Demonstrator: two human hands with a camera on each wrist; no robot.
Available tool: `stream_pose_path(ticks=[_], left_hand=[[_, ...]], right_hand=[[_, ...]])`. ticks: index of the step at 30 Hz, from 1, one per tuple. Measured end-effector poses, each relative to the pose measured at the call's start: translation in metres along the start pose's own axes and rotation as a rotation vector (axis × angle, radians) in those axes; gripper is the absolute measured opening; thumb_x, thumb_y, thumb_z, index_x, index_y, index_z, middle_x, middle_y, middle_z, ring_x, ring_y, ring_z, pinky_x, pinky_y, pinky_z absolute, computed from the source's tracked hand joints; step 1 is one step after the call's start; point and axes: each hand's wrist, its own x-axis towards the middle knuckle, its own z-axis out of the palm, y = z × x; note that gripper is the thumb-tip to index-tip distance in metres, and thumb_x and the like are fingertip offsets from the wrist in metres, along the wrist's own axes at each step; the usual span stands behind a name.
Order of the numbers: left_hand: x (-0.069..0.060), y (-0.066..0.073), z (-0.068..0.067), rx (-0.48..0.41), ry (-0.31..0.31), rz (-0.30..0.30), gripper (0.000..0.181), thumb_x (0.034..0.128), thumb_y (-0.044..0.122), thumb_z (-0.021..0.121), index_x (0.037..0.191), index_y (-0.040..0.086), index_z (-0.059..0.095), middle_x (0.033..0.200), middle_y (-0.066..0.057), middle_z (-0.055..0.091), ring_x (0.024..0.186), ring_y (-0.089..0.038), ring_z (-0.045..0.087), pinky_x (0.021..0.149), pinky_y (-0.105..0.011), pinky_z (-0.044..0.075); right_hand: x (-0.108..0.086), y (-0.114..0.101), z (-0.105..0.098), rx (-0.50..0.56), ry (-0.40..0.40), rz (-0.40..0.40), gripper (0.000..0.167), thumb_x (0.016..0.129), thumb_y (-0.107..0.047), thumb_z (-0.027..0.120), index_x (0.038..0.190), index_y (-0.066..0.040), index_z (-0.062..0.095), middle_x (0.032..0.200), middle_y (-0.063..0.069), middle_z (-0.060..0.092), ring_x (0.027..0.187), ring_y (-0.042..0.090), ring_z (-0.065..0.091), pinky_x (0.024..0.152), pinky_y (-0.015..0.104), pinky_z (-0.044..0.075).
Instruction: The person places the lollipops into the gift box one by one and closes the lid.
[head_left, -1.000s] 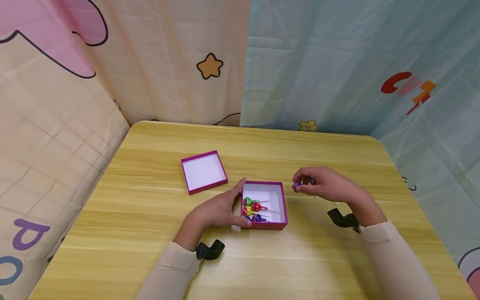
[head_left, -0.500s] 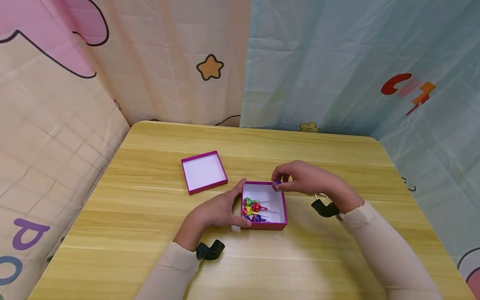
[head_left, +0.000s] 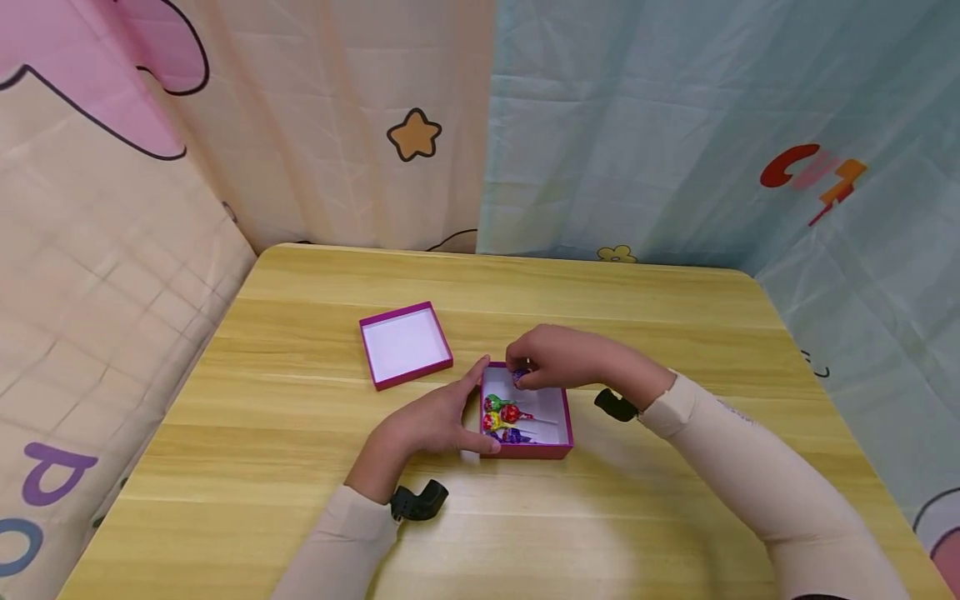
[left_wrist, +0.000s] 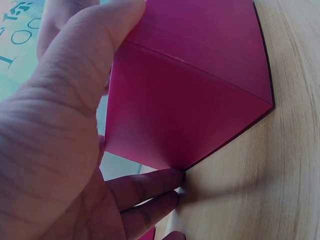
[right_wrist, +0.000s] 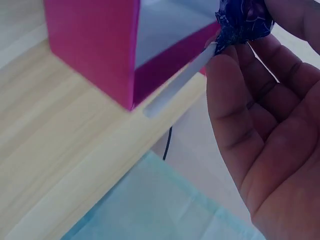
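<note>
1. Presently, a purple lollipop (head_left: 521, 379) is hanging at the far part of the lidless box (head_left: 528, 451), and its white stick (right_wrist: 180, 82) is jutting free; whether its head is sitting above or below the rim is hard to tell.
2. The right hand (head_left: 558, 357) is pinching the wrapped head between thumb and fingers, barely parted, so the lollipop is sitting at the fingertips, clear of the palm.
3. Seemingly, the person is putting it in the box; the next move is probably calling for lowering it beside the others and loosening the pinch.
4. Inside, green (head_left: 492, 403), red (head_left: 512, 413), yellow (head_left: 491, 422) and more purple lollipops (head_left: 514, 436) are clustering toward the near left.
5. The left hand (head_left: 423, 423) is holding the box's left end, thumb and fingers spread around it.
6. Farther out, the lid (head_left: 405, 346) is lying hollow side up on the table (head_left: 300, 358).
</note>
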Motion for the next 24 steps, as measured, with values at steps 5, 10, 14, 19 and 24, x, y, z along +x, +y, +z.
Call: stream_pose_path(ticks=[5,10,14,19,24], left_hand=[[-0.001,-0.002,0.000,-0.009,-0.004,0.017,0.120,0.0732,0.057,0.082,0.161,0.030,0.005,0.160,0.000,0.029,0.135,-0.021,0.041,0.112,-0.044,0.034],[0.000,-0.004,0.000,0.001,0.000,0.023,0.121,0.0724,0.061,0.081,0.161,0.030,0.004,0.160,0.000,0.028,0.135,-0.019,0.041,0.112,-0.041,0.034],[0.000,-0.004,0.000,0.007,0.002,0.018,0.122,0.0719,0.061,0.081,0.161,0.031,0.004,0.161,0.001,0.027,0.136,-0.017,0.039,0.113,-0.041,0.032],[0.000,-0.004,0.000,-0.001,-0.003,0.016,0.121,0.0727,0.060,0.082,0.161,0.031,0.003,0.161,0.001,0.026,0.138,-0.018,0.037,0.114,-0.042,0.031],[0.000,-0.003,0.000,-0.004,-0.008,0.011,0.121,0.0729,0.059,0.082,0.161,0.031,0.003,0.161,0.001,0.026,0.138,-0.018,0.037,0.114,-0.042,0.031]], right_hand=[[0.010,-0.003,0.010,-0.054,0.010,0.003,0.007,0.094,-0.020,0.070,0.098,-0.015,0.067,0.083,-0.009,0.061,0.077,0.011,0.055,0.073,0.028,0.048],[0.013,-0.005,0.021,-0.104,0.035,-0.003,0.008,0.093,-0.021,0.072,0.097,-0.016,0.067,0.082,-0.010,0.061,0.076,0.011,0.055,0.073,0.028,0.049],[0.012,-0.007,0.027,-0.179,0.059,-0.005,0.007,0.093,-0.021,0.072,0.094,-0.016,0.066,0.079,-0.010,0.060,0.072,0.011,0.054,0.070,0.028,0.048],[0.014,-0.010,0.034,-0.287,0.058,0.016,0.010,0.092,-0.024,0.073,0.097,-0.016,0.068,0.077,-0.010,0.060,0.067,0.011,0.054,0.067,0.027,0.048],[0.016,-0.009,0.042,-0.353,0.061,0.017,0.010,0.094,-0.025,0.072,0.096,-0.016,0.068,0.075,-0.009,0.061,0.063,0.011,0.053,0.061,0.026,0.047]])
